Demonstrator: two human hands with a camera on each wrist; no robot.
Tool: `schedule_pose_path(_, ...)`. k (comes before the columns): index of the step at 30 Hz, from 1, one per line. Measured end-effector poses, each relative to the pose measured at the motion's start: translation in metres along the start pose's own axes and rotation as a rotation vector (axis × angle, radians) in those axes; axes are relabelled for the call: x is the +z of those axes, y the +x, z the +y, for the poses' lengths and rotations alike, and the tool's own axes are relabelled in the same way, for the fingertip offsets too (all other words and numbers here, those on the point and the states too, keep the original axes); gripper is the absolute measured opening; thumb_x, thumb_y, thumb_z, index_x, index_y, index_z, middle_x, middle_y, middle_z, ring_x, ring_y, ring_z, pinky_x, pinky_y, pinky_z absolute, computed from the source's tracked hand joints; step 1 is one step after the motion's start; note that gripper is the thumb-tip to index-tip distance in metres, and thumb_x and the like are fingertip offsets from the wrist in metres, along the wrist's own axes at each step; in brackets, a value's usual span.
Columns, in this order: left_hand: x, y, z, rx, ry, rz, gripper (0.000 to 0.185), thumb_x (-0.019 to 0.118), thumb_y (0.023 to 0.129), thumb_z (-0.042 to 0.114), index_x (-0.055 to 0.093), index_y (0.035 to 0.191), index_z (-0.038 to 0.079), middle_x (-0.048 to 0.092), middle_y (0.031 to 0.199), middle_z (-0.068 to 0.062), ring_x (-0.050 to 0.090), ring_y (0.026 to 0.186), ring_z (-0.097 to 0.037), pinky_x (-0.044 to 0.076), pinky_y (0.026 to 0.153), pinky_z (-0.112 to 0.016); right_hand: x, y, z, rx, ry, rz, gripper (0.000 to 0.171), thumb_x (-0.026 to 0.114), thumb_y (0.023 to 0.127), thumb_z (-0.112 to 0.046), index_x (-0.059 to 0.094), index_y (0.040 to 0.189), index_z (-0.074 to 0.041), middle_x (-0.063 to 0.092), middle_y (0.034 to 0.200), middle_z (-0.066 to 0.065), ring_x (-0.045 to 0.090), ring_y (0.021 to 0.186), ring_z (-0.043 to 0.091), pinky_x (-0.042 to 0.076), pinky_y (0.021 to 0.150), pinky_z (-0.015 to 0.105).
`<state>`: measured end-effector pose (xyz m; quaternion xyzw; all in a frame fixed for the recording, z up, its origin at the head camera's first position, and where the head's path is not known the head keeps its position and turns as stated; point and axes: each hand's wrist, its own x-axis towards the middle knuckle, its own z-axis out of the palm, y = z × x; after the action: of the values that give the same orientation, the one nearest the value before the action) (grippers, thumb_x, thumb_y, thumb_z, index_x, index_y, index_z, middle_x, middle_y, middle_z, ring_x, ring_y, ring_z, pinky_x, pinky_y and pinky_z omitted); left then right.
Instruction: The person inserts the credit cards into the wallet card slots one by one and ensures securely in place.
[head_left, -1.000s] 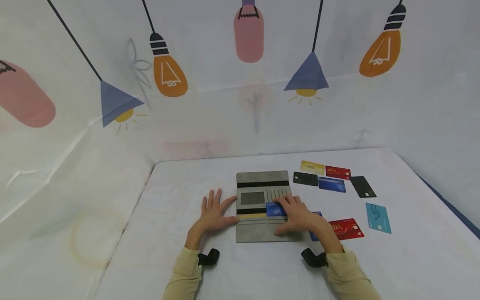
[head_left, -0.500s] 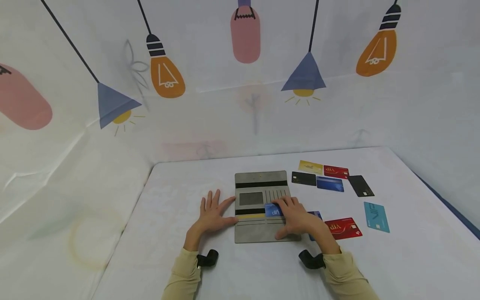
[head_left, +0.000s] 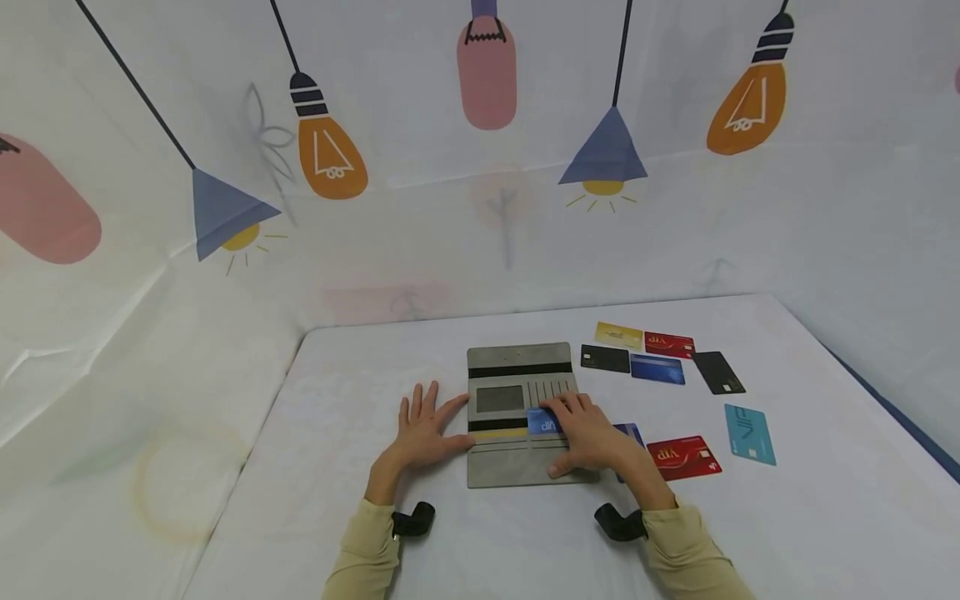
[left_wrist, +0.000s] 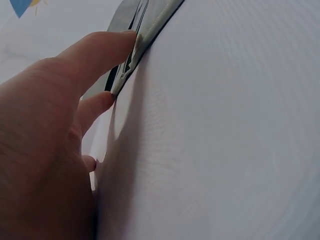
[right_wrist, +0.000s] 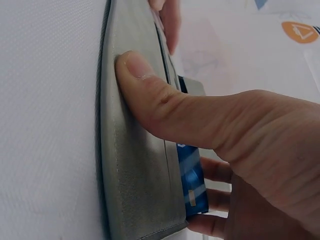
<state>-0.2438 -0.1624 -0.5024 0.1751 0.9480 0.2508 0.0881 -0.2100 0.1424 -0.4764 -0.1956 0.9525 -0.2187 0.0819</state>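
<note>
A grey wallet (head_left: 498, 473) lies unfolded on the white table, with several card slots and a dark window on its far half. A blue VIP card (head_left: 543, 420) sticks partway out of a pocket on the near half. My right hand (head_left: 592, 437) spans this card: its bent fingers are at the card's far edge, and the thumb (right_wrist: 150, 90) presses the wallet's near panel. With fingers spread, my left hand (head_left: 422, 433) rests at the wallet's left side; its thumb and index fingertip touch that edge. The right part of the card is hidden under my right hand.
Near my right wrist lie another blue card (head_left: 630, 432), partly covered, and a red VIP card (head_left: 684, 457). A teal VIP card (head_left: 750, 434) is farther right. Behind are a yellow card (head_left: 618, 335), a red card (head_left: 670, 344), black cards (head_left: 717, 372) and a blue card (head_left: 657, 369).
The right thumb has slid slightly toward the wallet's near edge. The left hand stays at the wallet's left side, and the head view has drifted a little.
</note>
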Motion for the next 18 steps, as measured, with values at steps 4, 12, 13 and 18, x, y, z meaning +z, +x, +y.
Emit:
schedule_pose_path(4, -0.001, -0.002, 0.004, -0.012, 0.036, -0.039, 0.080, 0.068, 0.085, 0.056, 0.038, 0.153, 0.027, 0.005, 0.164, -0.022, -0.011, 0.150, -0.044, -0.010, 0.116, -0.062, 0.001, 0.001, 0.002, -0.028, 0.004, 0.013, 0.098, 0.092, 0.065, -0.038, 0.042, 0.144, -0.009, 0.040, 0.141, 0.018, 0.035, 0.128, 0.040, 0.029, 0.111, 0.061)
schedule_pose_path(12, -0.009, -0.007, 0.020, -0.040, 0.058, -0.190, 0.111, 0.080, 0.071, 0.057, 0.022, 0.158, 0.019, 0.000, 0.165, -0.018, -0.012, 0.150, -0.041, -0.009, 0.116, -0.063, 0.001, 0.002, 0.005, -0.074, 0.018, 0.040, 0.097, 0.092, 0.066, -0.035, 0.043, 0.145, -0.007, 0.040, 0.143, 0.018, 0.036, 0.130, 0.039, 0.030, 0.111, 0.061)
schedule_pose_path(13, -0.010, -0.008, 0.021, -0.045, 0.063, -0.205, 0.113, 0.081, 0.070, 0.057, 0.021, 0.159, 0.019, 0.000, 0.166, -0.018, -0.013, 0.150, -0.040, -0.009, 0.116, -0.062, 0.001, 0.002, 0.005, -0.080, 0.017, 0.042, 0.096, 0.092, 0.067, -0.035, 0.043, 0.145, -0.007, 0.040, 0.143, 0.019, 0.036, 0.130, 0.040, 0.030, 0.110, 0.062)
schedule_pose_path(18, -0.012, -0.009, 0.026, -0.050, 0.061, -0.243, 0.119, 0.085, 0.067, 0.054, 0.019, 0.159, 0.018, 0.000, 0.166, -0.018, -0.013, 0.150, -0.040, -0.007, 0.117, -0.061, -0.001, 0.002, 0.004, -0.081, 0.015, 0.041, 0.097, 0.092, 0.067, -0.036, 0.043, 0.145, -0.005, 0.039, 0.144, 0.020, 0.036, 0.130, 0.042, 0.029, 0.110, 0.062)
